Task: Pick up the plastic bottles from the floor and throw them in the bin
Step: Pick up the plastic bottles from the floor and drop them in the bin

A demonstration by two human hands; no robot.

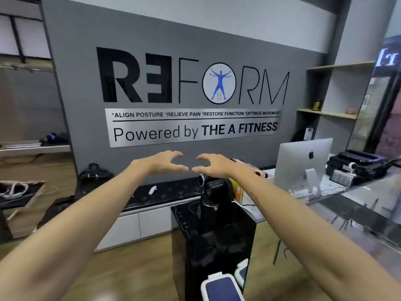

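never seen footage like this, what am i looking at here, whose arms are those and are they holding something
This is a single picture from a wide-angle camera worn on a person's head, so the two bare arms reaching forward are the wearer's own. The left hand and right hand are held out in mid-air, close together, fingers loosely spread. Neither holds anything.

Ahead is a grey wall with a large sign. On the right, a desk carries a silver computer seen from behind, and a black printer. A tall black stand stands just in front of the person.

No plastic bottles or bin are visible in this view.
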